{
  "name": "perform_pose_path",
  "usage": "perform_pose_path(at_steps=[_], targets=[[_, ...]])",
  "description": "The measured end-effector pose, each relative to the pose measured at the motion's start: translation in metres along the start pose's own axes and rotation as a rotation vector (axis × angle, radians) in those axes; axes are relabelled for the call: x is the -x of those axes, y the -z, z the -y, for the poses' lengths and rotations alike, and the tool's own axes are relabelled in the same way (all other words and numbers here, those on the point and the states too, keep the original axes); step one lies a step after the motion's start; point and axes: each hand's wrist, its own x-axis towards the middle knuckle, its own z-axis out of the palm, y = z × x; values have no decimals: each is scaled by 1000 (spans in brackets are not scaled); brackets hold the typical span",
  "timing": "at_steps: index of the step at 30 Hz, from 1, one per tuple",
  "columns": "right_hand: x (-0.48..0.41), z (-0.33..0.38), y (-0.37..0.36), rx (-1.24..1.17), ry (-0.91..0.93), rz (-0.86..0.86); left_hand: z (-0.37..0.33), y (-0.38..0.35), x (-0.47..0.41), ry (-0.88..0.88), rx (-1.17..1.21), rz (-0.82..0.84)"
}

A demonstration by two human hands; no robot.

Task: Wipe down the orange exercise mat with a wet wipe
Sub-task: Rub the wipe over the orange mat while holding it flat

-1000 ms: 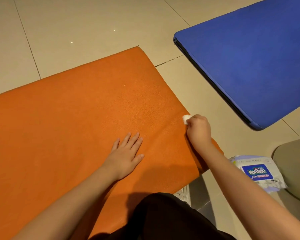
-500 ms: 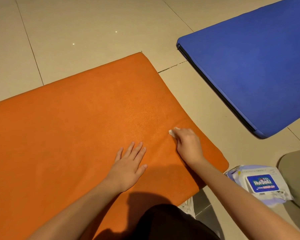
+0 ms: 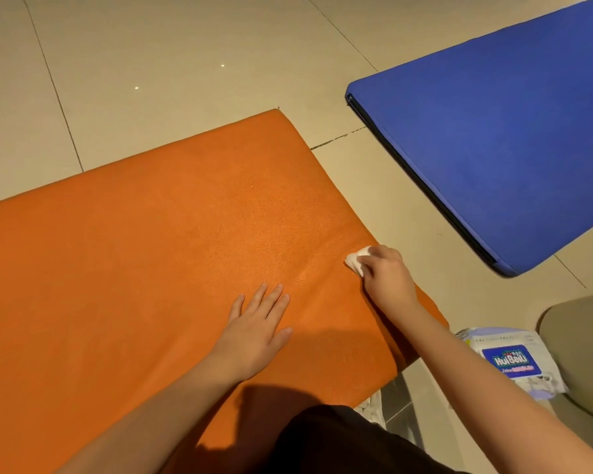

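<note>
The right hand [image 3: 386, 278] grips a bunched white wet wipe [image 3: 356, 261] and presses it onto the orange exercise mat [image 3: 151, 251] close to the mat's right edge; the wipe sticks out past the fingers on their far left side. The left hand [image 3: 257, 326] lies flat near the mat's near edge, fingers straight; a wipe pack [image 3: 510, 362] sits off the near right corner.
</note>
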Motion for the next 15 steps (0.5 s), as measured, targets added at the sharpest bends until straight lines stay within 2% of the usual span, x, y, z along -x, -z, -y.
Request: perform_pose_path(at_steps=[2,5,10,13,15], targets=[[11,18,-5,-17,-4,65,-1,1,0,-6,4,2],[30,32,-7,34,135,188,-2,4,0,3,-26,16],[34,29,8,128,125,444,-2,6,1,-1,-22,39],[27,27,10,189,109,495,-2,7,0,2,-13,49],[19,24,9,211,43,459,-3,8,0,5,-16,53]])
